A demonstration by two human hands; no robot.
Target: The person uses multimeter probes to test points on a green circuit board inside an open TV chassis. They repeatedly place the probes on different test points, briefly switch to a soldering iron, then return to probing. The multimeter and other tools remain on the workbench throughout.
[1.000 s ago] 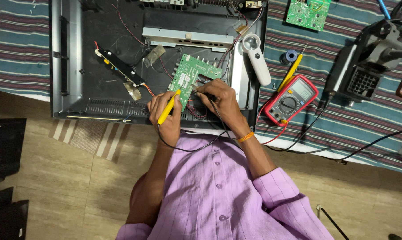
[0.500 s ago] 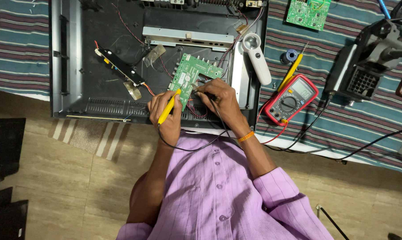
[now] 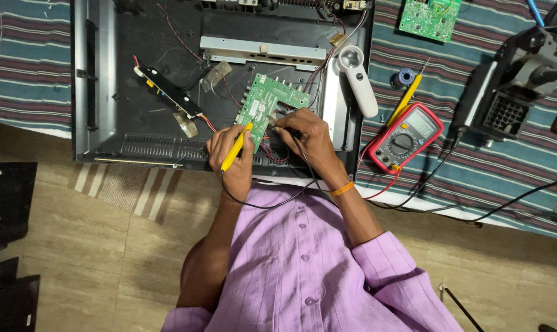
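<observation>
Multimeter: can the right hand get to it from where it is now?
Probably yes. The multimeter lies face up on the striped cloth, just right of the right hand, with only its leads between them. But that hand is busy with a probe on the green circuit board, so it would have to let go first.

A lilac shirt [image 3: 303,276] with fine stripes and a buttoned front is worn; sleeves are rolled up; an orange wristband [image 3: 342,189] is seen.

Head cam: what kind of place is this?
Probably an electronics repair bench. An opened black TV chassis lies on a striped cloth, with a green circuit board being probed, a red multimeter beside it and a white magnifier nearby.
</observation>
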